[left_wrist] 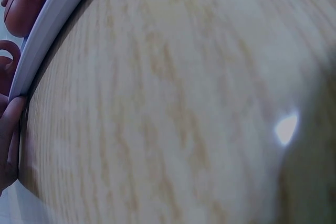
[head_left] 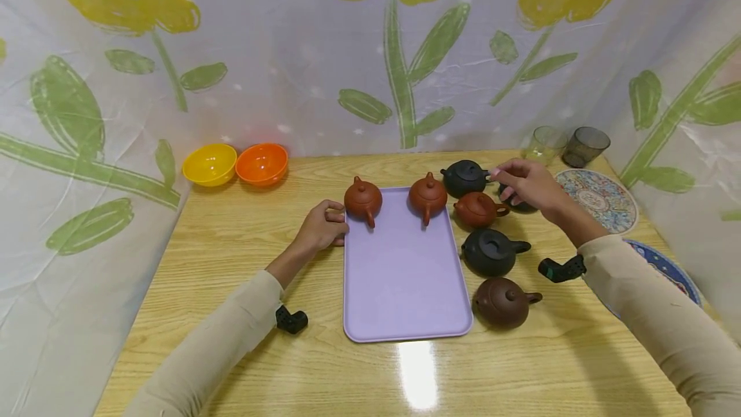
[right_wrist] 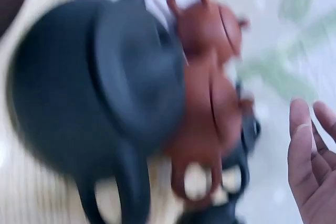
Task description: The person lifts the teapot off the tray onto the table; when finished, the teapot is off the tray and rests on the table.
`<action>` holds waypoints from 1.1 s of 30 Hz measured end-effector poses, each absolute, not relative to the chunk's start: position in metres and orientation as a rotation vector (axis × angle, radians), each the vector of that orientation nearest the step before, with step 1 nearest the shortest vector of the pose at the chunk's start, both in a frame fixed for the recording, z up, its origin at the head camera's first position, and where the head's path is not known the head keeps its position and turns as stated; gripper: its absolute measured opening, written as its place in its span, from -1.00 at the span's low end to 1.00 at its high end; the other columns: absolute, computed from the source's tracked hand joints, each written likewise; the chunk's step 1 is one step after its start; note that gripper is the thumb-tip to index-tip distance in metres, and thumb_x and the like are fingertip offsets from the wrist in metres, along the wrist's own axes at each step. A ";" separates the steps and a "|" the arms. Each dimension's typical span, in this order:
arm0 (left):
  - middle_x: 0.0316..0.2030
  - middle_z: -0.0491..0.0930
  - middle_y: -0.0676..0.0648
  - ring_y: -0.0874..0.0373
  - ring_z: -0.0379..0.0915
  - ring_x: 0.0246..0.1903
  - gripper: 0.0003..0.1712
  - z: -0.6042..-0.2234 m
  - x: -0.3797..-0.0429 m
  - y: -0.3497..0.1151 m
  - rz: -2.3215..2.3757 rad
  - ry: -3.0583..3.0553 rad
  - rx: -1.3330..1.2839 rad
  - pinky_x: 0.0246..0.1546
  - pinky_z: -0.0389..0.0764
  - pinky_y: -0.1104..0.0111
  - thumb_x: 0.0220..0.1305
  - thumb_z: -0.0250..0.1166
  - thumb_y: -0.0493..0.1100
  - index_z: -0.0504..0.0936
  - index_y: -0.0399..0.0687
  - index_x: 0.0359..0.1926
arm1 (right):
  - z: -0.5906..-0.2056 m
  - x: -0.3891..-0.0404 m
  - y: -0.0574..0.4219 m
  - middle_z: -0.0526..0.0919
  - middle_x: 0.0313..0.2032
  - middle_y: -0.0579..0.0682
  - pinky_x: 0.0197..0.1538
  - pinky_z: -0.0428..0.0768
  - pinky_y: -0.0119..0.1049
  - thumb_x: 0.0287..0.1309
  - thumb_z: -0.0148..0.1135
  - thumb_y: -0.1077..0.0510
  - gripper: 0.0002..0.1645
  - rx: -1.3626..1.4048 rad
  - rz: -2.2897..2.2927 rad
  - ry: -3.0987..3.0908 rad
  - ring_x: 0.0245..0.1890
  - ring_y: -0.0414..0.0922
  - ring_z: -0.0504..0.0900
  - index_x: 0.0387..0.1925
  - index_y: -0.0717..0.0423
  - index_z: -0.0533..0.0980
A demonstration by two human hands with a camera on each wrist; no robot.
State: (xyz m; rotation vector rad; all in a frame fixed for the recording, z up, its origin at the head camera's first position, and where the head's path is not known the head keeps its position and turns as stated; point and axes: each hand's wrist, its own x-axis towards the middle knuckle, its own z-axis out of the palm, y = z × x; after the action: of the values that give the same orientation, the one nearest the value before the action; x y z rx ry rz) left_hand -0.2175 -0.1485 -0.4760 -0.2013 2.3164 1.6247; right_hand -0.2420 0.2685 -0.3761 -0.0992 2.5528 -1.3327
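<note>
My left hand [head_left: 322,226] rests against the left edge of a lilac tray [head_left: 405,275], its fingertips touching the rim. Two reddish-brown teapots [head_left: 363,201] [head_left: 428,197] stand at the tray's far end, spouts or handles toward me. My right hand [head_left: 529,186] hovers with bent, parted fingers near the handle of a black teapot [head_left: 465,177] behind the tray's right corner. Nothing shows between those fingers in the right wrist view. Below that hand, another dark teapot [head_left: 519,203] is partly hidden.
Right of the tray stand a reddish-brown teapot [head_left: 476,210], a black teapot [head_left: 490,253] and a dark brown teapot [head_left: 502,303]. Patterned plates [head_left: 602,198], a clear glass [head_left: 544,143] and a grey glass [head_left: 586,147] lie farther right. Yellow [head_left: 210,166] and orange bowls [head_left: 262,165] sit back left.
</note>
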 end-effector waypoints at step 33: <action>-0.05 0.53 -0.24 0.10 0.56 -0.32 -0.44 -0.480 -0.219 -0.150 1.663 2.325 -0.161 -0.40 0.77 0.31 0.23 0.30 -0.39 0.41 -0.22 0.25 | -0.415 -0.239 0.075 0.62 0.09 0.09 -0.37 0.62 -0.33 0.33 0.21 -0.10 -0.55 -0.110 -1.262 2.231 -0.33 -0.10 0.70 0.02 0.15 0.65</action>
State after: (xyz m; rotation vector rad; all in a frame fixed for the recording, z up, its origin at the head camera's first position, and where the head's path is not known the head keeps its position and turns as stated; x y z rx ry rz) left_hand -0.2188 -0.1501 -0.4797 -0.1608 2.3245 1.6625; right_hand -0.2385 0.0755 -0.4145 -0.1104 2.2309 -1.2620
